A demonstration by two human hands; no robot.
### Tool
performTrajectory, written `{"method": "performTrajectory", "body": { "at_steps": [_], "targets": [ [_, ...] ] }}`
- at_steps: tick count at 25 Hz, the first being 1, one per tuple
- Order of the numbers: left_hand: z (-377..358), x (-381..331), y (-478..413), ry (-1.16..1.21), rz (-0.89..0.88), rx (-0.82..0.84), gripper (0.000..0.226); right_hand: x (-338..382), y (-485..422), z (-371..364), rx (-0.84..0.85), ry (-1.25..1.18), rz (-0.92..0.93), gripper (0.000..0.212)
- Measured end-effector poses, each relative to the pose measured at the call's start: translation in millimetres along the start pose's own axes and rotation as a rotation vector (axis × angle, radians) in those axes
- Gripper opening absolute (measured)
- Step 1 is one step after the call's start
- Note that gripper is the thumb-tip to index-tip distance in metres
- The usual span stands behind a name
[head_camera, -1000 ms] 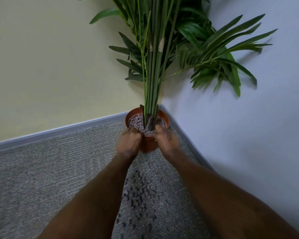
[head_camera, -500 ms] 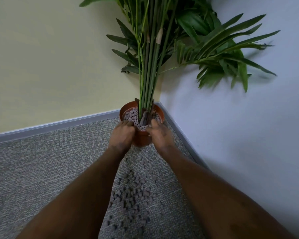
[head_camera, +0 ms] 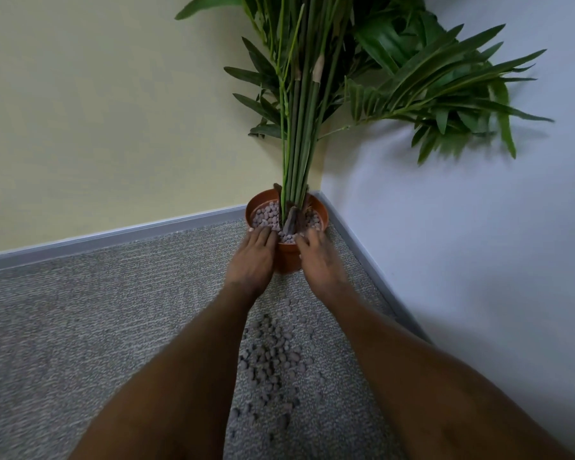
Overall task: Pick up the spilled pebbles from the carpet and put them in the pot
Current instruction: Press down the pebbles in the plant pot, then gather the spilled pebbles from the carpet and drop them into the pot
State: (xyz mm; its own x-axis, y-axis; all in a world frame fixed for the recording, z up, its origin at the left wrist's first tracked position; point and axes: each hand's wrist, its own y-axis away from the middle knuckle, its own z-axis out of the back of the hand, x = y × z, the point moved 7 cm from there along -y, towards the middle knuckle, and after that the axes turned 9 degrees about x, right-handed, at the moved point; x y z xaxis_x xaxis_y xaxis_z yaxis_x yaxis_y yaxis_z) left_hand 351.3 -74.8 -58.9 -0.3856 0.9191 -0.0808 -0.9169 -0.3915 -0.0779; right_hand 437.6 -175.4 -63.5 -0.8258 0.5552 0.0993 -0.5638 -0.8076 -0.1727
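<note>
A person's two bare hands reach the near rim of a terracotta-coloured plant pot (head_camera: 319, 207) that stands on grey carpet (head_camera: 80, 327) in the corner of a room, just above the centre of the frame. The left hand (head_camera: 251, 260) lies palm down with its fingers flat and together, the fingertips over the rim and touching the pale pebbles in the pot (head_camera: 268, 214). The right hand (head_camera: 319, 260) mirrors it on the other side, fingers extended over the rim and gripping nothing; the two hands stay apart, with the pot's front wall showing between them. A palm plant (head_camera: 299, 127) with tall green stems rises from the pot, its fronds spreading toward the upper right against a white wall (head_camera: 478, 244); a yellow wall (head_camera: 97, 111) fills the upper left. The spilled pebbles (head_camera: 273, 356) lie scattered on the carpet between the forearms, in the lower centre of the frame.
</note>
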Motion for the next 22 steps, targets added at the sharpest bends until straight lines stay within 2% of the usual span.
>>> {"method": "performTrajectory", "body": {
  "at_steps": [4,7,10,15,22],
  "targets": [
    [2,-3,17,0.027,0.024,0.065,0.068,6,16,-2,0.036,0.005,-0.026,0.080],
    [8,-3,33,0.093,0.027,0.082,0.071,11,26,-1,0.080,-0.027,-0.026,0.083],
    [13,11,52,0.098,0.037,0.084,0.074,15,40,7,0.035,-0.043,-0.038,0.075],
    [9,53,95,0.083,0.110,0.101,0.074,34,64,7,-0.017,-0.059,0.046,0.044],
    [-21,113,174,0.088,0.246,0.260,0.074,89,77,-17,0.180,-0.074,0.159,0.034]
  ]
}}
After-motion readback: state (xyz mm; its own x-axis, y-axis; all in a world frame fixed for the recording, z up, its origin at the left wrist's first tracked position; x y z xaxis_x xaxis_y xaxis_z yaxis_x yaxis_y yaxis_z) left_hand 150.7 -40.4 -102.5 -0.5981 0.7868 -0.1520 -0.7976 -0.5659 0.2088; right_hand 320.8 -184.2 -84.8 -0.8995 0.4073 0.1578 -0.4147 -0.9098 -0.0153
